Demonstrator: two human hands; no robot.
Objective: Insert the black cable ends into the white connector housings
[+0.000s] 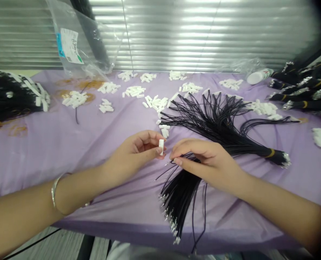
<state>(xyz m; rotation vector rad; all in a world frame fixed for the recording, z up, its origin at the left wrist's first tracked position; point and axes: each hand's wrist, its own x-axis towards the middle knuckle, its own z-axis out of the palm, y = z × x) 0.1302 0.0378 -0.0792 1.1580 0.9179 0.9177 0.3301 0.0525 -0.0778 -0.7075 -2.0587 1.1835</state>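
Observation:
Between thumb and fingers, my left hand (pixel 138 150) pinches a small white plastic connector housing (pixel 161 147), held upright above the cloth. Close by on its right, my right hand (pixel 200 157) is closed in a pinch on a thin black wire (pixel 172 161) whose metal tip points left. The housing and the wire tip are apart. Under the right hand lies a bundle of black wires (pixel 180 195) with bare metal terminals at the near end. Behind it fans a larger bundle of black wires (pixel 220 126), tied with a yellow band, many ends carrying white housings.
Several piles of white housings (pixel 156 103) dot the purple cloth (pixel 95 144). Wire bundles (pixel 303 86) are stacked at the right, and another wire bundle (pixel 11 95) lies far left. A labelled clear plastic bag (pixel 81 43) and a white bottle (pixel 257 76) stand near the blinds.

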